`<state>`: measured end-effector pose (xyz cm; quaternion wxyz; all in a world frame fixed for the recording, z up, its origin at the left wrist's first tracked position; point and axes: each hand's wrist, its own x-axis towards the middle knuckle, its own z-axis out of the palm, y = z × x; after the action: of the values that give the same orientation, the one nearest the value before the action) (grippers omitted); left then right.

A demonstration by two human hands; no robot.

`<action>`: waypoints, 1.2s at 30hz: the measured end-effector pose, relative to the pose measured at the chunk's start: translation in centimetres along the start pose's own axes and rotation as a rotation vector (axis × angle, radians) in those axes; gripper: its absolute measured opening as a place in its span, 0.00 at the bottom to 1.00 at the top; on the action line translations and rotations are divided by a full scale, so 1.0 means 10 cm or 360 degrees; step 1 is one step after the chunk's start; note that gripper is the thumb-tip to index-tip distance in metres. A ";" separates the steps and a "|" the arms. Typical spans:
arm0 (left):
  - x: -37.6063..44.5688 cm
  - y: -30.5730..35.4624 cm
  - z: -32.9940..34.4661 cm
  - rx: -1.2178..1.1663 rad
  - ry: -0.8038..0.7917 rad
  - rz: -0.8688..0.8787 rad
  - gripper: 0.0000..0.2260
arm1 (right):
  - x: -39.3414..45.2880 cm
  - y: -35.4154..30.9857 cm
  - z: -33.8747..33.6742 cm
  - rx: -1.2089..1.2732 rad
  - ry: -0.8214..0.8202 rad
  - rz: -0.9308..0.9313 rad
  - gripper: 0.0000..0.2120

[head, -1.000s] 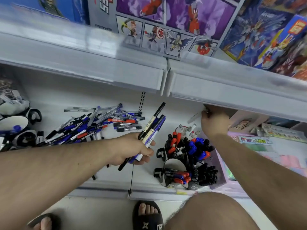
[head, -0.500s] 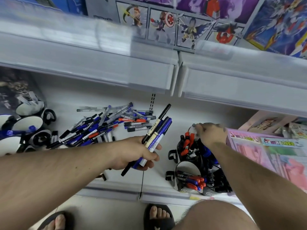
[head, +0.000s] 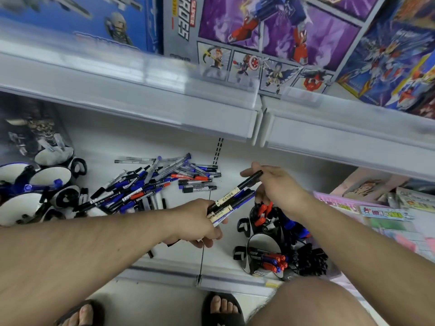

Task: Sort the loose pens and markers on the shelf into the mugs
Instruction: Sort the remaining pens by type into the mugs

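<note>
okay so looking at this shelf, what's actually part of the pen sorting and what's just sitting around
Part of the job:
left hand gripping a marker bundle
right hand on the black marker
loose pen pile
mugs

Just lying about:
toy boxes
pink packets

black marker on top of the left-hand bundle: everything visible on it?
The black marker has a slim, plastic-looking black body with a cream printed label at mid-barrel. It tilts up to the right. Its lower end sits in the left hand with the blue markers; the right hand pinches its upper tip.
</note>
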<state>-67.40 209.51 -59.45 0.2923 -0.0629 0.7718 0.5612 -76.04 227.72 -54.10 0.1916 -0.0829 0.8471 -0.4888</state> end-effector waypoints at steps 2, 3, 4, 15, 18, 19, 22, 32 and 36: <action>-0.05 0.01 -0.01 -0.0029 0.0038 0.0011 0.11 | -0.13 -0.15 0.04 0.0140 0.0006 0.0009 0.20; -0.08 0.01 -0.01 -0.0055 0.0057 0.0018 0.11 | -0.17 -0.21 0.05 0.0247 0.0061 0.0010 0.20; -0.11 0.02 -0.02 -0.0083 0.0073 0.0025 0.11 | -0.20 -0.27 0.05 0.0348 0.0115 0.0012 0.20; -0.49 -0.08 -0.18 -0.0088 0.0378 0.0044 0.13 | -0.40 -0.70 0.37 -0.0794 0.0089 -0.0221 0.16; -0.63 -0.10 -0.25 -0.0023 0.0443 0.0142 0.13 | -0.38 -0.80 0.60 -0.0676 0.0134 -0.0178 0.15; -0.68 -0.11 -0.27 -0.0021 0.0469 0.0158 0.13 | -0.37 -0.84 0.67 -0.0603 0.0160 -0.0185 0.15; -0.81 -0.16 -0.39 -0.0034 0.0543 0.0189 0.13 | -0.37 -0.95 0.84 -0.0268 0.0194 -0.0136 0.13; -1.12 -0.45 -0.66 -0.0032 0.0645 0.0158 0.11 | -0.55 -1.02 1.36 0.0177 0.0142 -0.0213 0.07; -1.18 -0.52 -0.73 -0.0095 0.0701 0.0185 0.11 | -0.59 -1.05 1.51 0.0324 0.0046 -0.0166 0.09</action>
<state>-58.26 198.35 -56.14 0.0818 -0.1478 0.8024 0.5723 -65.07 212.29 -50.40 0.1611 -0.0999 0.7902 -0.5828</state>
